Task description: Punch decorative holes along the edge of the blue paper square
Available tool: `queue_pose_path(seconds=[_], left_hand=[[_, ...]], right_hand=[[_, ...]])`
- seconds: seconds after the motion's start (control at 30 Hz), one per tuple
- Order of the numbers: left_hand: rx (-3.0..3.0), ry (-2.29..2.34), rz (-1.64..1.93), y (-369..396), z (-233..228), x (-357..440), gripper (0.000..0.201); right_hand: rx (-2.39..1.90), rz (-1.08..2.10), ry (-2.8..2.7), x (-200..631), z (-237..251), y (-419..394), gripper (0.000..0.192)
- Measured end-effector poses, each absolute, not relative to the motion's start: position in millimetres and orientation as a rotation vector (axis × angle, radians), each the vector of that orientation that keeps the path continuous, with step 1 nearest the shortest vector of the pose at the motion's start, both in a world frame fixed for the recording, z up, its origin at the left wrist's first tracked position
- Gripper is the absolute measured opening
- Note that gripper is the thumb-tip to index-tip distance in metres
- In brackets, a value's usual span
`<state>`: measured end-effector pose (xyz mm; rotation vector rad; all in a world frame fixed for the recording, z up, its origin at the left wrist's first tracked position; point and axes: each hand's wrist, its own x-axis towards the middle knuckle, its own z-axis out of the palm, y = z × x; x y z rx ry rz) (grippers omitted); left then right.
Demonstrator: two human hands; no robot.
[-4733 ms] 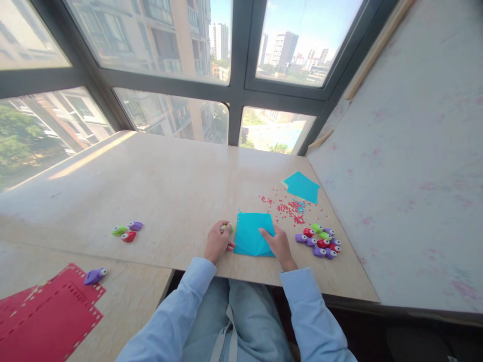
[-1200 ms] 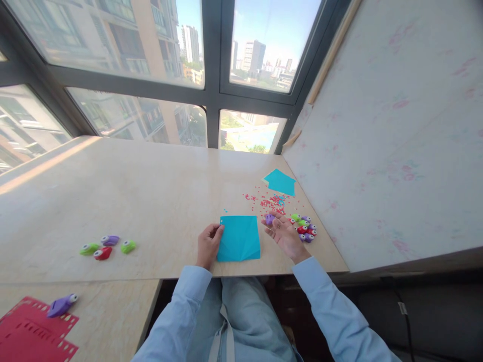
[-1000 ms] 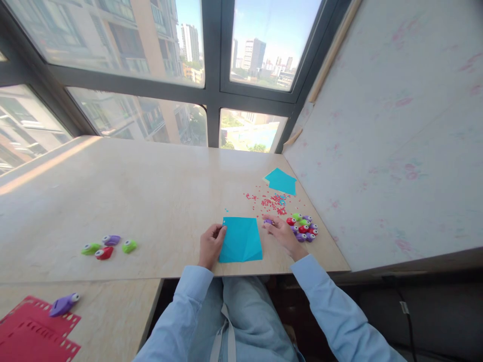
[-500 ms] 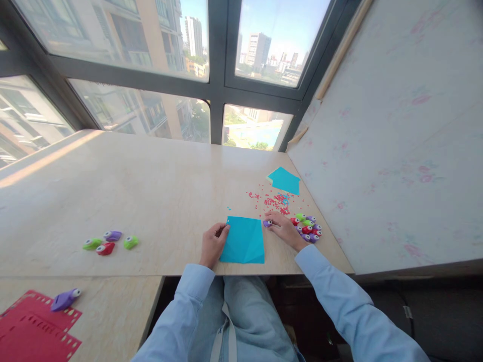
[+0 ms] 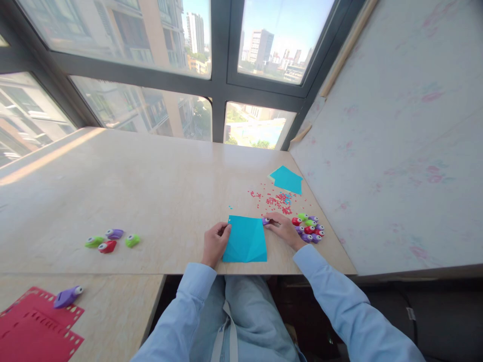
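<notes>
Paper first: a turquoise sheet [image 5: 244, 239] is lying flat on the pale marble-look table [image 5: 151, 191], close to the near edge and directly in front of me. It is reading as a roughly square piece turned slightly, with faint fold creases crossing its face and a small notch or hole at its far left corner; its colour is even and its edges are looking clean. My left hand [image 5: 215, 243] is resting at the sheet's left edge, fingers [image 5: 225, 230] curled together and pinching that edge near the far corner. My right hand [image 5: 284, 230] is lying just beyond the sheet's far right corner, fingers drawn together over a small purple punch [image 5: 266, 220] that is touching the table; whether I am gripping it or only covering it I cannot tell. Just beside that hand a cluster of small punches [image 5: 310, 229] in red, green and purple is sitting in a tight group. Farther out, red paper bits [image 5: 273, 200] are lying scattered, and a second turquoise piece [image 5: 287, 179] is lying near the wall. Well to my left, four more punches [image 5: 112, 239] are sitting together, and on the lower surface a purple punch [image 5: 67, 296] is resting on perforated red sheets [image 5: 33, 334].
</notes>
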<state>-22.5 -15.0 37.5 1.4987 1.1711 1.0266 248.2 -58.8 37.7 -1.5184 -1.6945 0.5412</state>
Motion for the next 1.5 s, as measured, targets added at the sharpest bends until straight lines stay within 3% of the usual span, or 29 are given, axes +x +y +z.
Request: queue_pose_path(seconds=[0.9,1.5], left_hand=[[1.532,1.197,1.034,-17,38,-22,0.031],[1.517,1.191,1.015,-18,39,-20,0.028]], right_hand=[[-1.558,0.578,-1.692,239,37,-56,0.027],[-1.640,0.792,-1.547,242,51,-53,0.036]])
